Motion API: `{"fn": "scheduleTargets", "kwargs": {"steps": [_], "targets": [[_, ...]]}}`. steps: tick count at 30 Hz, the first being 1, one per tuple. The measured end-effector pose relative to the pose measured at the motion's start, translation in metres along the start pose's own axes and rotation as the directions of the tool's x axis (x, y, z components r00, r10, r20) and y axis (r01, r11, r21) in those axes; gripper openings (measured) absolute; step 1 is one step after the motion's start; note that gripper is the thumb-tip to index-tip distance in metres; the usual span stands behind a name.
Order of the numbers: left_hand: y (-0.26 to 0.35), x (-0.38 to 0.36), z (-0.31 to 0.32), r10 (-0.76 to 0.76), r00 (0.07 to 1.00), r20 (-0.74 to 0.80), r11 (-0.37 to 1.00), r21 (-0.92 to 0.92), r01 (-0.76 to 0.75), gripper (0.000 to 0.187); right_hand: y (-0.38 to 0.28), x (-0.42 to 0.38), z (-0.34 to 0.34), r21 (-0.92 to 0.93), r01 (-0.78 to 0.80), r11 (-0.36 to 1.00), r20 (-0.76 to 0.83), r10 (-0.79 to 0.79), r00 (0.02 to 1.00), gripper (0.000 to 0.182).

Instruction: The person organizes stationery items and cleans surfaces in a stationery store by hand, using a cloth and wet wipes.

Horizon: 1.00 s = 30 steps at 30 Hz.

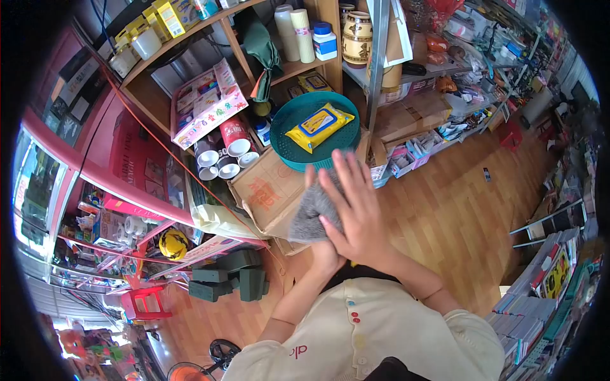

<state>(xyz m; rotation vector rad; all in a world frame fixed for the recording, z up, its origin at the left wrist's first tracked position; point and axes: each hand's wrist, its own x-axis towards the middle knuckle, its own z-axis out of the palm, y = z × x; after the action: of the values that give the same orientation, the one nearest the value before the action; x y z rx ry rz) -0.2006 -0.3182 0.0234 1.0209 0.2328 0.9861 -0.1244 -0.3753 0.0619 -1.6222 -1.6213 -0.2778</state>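
Observation:
A fuzzy grey cloth [312, 213] is sandwiched between my two hands in front of my body. My left hand [325, 254] supports it from below, mostly covered by it, with a fingertip showing past its upper edge. On top lies my right hand [361, 219], fingers stretched out and thumb touching the cloth. Just beyond my fingertips is a round green basket [289, 155] with a yellow pack of wipes [319, 127] in it. A flattened brown cardboard box [264, 193] is under and beside the basket.
Wooden shelves [333, 38] with bottles stand ahead. A pink box of small goods [216, 111] and several dark tins [227, 166] sit to the left. Green foam-like blocks [253, 284] and a red stool [145, 303] are on the floor. Stacked books [527, 311] line the right.

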Motion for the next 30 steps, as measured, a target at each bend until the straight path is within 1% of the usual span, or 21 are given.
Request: {"fn": "scheduleTargets", "kwargs": {"steps": [1,3,5,7,8,9,10,11,12,13,14,16,19,20,21,23,24,25,27,28,30], "targets": [[0.005,0.003,-0.001,0.030,1.000,-0.003,0.999,-0.022,-0.030,0.067,-0.002,-0.006,0.002,-0.002,-0.004,1.000,-0.003,0.004,1.000,0.066],[0.013,0.011,-0.004,0.061,0.998,-0.004,0.997,-0.044,-0.062,0.069,-0.009,-0.028,0.011,0.144,0.000,0.990,0.064,-0.010,0.998,0.067],[0.015,0.022,-0.012,0.064,0.995,-0.073,0.916,-0.391,-0.088,0.071,-0.010,-0.046,0.016,0.163,0.026,0.986,0.098,-0.042,0.994,0.069],[0.014,0.013,-0.008,0.085,0.995,-0.054,0.905,-0.413,-0.100,0.071,-0.012,-0.048,0.017,0.077,0.032,0.997,0.019,-0.033,0.999,0.071],[0.013,0.004,-0.005,0.069,0.997,-0.030,0.951,-0.300,-0.075,0.064,-0.004,-0.039,0.017,0.029,0.018,0.999,-0.096,-0.015,0.995,0.073],[0.013,-0.004,0.001,0.050,0.999,-0.006,0.982,-0.183,-0.050,0.058,0.000,-0.026,0.013,0.032,0.018,0.999,-0.096,-0.015,0.995,0.073],[0.011,-0.010,0.014,0.029,0.985,-0.170,0.996,-0.081,-0.044,0.060,0.005,-0.014,0.009,0.248,-0.102,0.963,-0.123,0.135,0.983,0.073],[-0.007,-0.025,0.000,-0.043,0.985,-0.168,0.992,-0.126,0.022,0.060,0.010,-0.005,0.006,0.454,-0.204,0.868,-0.118,0.285,0.951,0.074],[-0.006,-0.022,0.001,-0.069,0.978,-0.199,0.986,-0.165,0.036,0.064,0.017,-0.003,0.006,0.559,-0.271,0.784,0.005,0.323,0.946,0.074],[-0.004,-0.018,0.002,-0.098,0.968,-0.230,0.977,-0.205,0.050,0.068,0.017,-0.007,0.007,0.558,-0.273,0.784,0.003,0.326,0.945,0.074],[0.001,-0.012,0.004,-0.100,0.968,-0.229,0.977,-0.206,0.052,0.068,0.014,-0.014,0.008,0.476,-0.247,0.844,-0.011,0.286,0.958,0.074],[0.015,0.007,0.007,0.151,0.975,-0.164,0.902,-0.381,-0.204,0.067,0.011,-0.039,0.017,0.367,-0.220,0.904,0.004,0.234,0.972,0.075],[0.018,0.016,-0.005,0.239,0.957,-0.167,0.829,-0.478,-0.290,0.067,0.003,-0.067,0.025,0.345,-0.173,0.922,-0.068,0.209,0.976,0.076],[0.018,0.010,0.000,0.229,0.960,-0.159,0.855,-0.438,-0.276,0.067,0.007,-0.067,0.027,0.360,-0.182,0.915,-0.137,0.245,0.960,0.073],[0.018,0.005,0.005,0.219,0.964,-0.151,0.880,-0.397,-0.262,0.067,0.010,-0.061,0.024,0.364,-0.183,0.913,-0.134,0.245,0.960,0.073],[0.017,-0.007,0.023,0.066,0.996,-0.062,0.987,-0.146,-0.074,0.066,0.019,-0.038,0.004,0.529,-0.260,0.808,-0.049,0.335,0.941,0.065],[0.009,-0.009,0.029,0.022,0.988,-0.155,0.995,-0.095,-0.037,0.066,0.016,-0.017,-0.015,0.586,-0.307,0.750,-0.011,0.385,0.923,0.060],[0.004,-0.013,0.036,0.014,0.989,-0.150,0.975,-0.216,-0.046,0.065,0.020,-0.008,-0.023,0.584,-0.313,0.749,-0.012,0.394,0.919,0.060],[0.007,-0.006,0.044,0.043,0.978,-0.202,0.979,-0.185,-0.081,0.065,0.027,0.000,-0.033,0.671,-0.384,0.634,0.145,0.395,0.907,0.062],[0.010,-0.002,0.043,0.037,0.979,-0.200,0.979,-0.188,-0.075,0.065,0.033,-0.006,-0.029,0.638,-0.312,0.704,0.091,0.334,0.938,0.064],[0.019,0.008,0.035,0.100,0.991,-0.092,0.969,-0.216,-0.118,0.062,0.040,-0.025,-0.020,0.623,-0.291,0.726,0.034,0.346,0.938,0.057]]}}
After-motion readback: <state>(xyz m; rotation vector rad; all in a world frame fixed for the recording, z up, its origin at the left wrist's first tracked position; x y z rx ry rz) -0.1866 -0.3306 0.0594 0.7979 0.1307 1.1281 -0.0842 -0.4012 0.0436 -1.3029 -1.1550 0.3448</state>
